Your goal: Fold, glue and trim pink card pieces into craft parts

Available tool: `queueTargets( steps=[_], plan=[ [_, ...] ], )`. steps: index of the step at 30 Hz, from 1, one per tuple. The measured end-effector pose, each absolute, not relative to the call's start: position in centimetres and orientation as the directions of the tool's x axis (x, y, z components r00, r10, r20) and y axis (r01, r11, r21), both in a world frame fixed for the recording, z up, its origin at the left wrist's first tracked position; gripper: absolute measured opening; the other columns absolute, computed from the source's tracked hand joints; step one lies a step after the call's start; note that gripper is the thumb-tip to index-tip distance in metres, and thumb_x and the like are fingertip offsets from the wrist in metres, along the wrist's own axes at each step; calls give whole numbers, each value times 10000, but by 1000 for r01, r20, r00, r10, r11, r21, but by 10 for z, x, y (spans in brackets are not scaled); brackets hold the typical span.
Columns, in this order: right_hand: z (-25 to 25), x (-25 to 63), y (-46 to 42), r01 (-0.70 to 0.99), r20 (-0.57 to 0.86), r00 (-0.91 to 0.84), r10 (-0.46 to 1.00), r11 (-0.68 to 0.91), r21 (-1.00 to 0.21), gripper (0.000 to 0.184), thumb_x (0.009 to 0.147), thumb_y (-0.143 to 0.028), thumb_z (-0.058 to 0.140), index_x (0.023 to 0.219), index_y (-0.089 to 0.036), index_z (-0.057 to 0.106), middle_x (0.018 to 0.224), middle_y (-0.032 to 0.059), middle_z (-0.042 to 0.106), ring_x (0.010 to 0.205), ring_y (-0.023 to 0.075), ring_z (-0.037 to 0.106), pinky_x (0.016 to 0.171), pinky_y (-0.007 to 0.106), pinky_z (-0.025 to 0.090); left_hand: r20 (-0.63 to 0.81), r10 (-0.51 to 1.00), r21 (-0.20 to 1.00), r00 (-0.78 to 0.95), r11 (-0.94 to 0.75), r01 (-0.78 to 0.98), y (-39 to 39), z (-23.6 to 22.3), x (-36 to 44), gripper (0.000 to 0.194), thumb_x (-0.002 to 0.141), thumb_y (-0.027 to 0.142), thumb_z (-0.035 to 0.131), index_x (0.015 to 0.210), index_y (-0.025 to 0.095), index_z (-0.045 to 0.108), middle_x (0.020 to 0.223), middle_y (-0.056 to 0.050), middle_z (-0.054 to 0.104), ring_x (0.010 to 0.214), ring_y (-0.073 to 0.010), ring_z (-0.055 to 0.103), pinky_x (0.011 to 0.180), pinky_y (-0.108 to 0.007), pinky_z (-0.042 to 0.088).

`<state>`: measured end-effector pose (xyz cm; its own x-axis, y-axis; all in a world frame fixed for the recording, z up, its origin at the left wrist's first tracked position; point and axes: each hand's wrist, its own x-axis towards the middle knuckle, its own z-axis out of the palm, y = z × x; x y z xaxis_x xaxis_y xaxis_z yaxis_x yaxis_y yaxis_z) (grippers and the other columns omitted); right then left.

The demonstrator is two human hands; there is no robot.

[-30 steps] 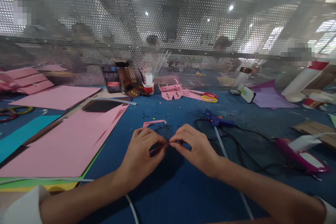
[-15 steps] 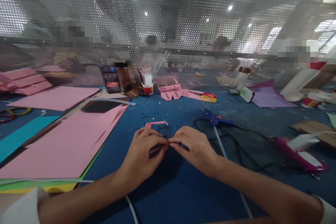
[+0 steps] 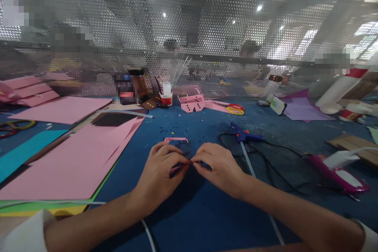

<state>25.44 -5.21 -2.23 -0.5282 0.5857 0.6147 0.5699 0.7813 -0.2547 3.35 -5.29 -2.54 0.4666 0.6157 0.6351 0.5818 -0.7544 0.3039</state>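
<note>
My left hand [image 3: 163, 171] is closed in a pinch on a pink paper piece [image 3: 176, 169], which shows between the thumb and fingers. My right hand [image 3: 217, 169] pinches too, its fingertips meeting those of the left; what lies between them is too small to make out. Just beyond the left fingers a thin pink paper strip [image 3: 176, 139] with bent ends shows. Whether it joins the held piece is hidden by the hand. Tiny dark bits [image 3: 167, 130] lie scattered on the blue table behind it.
To the right lie a blue glue gun [image 3: 248, 136] and a magenta power strip [image 3: 336, 175] with cables. Pink paper sheets [image 3: 73, 157] cover the left. At the back are a pink paper cutout [image 3: 191, 103], scissors [image 3: 235, 111], a cup [image 3: 166, 99] and a perforated metal screen [image 3: 203, 19].
Both hands stay pinched together and have barely moved. The pink strip beyond the left fingers has tilted slightly, and its long edge now looks more level.
</note>
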Motion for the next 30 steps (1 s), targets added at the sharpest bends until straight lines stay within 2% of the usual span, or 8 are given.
queueTargets(
  steps=[11,18,25,30],
  plan=[
    [-17,259,-50,613,463,-647,606,774,-157,108,1021,-178,527,999,-184,633,981,50,676,924,203,586,804,351,369,614,635,293,469,-735,612,-56,-20,36,44,884,224,697,907,255,675,888,14,719,964,-208,633,990,-429,373],
    [-14,260,-49,603,456,-664,593,785,-144,162,1049,-190,474,978,-184,619,977,54,677,927,198,588,823,355,358,608,638,304,472,-737,604,-57,-19,36,75,864,189,694,861,252,654,831,28,718,947,-211,637,997,-450,371],
    [-18,263,-46,597,457,-645,613,777,-201,109,1039,-266,545,1023,-200,630,1031,36,685,974,190,598,859,350,361,610,649,311,455,-724,616,-56,-20,35,71,856,187,677,844,256,665,846,19,719,919,-210,643,957,-438,382],
    [-19,262,-46,576,443,-689,574,804,-147,137,1049,-270,525,1012,-203,638,1017,35,691,978,194,592,856,359,358,603,647,307,467,-729,612,-56,-19,36,66,863,192,668,835,251,660,837,16,714,917,-209,641,964,-445,380]
  ],
)
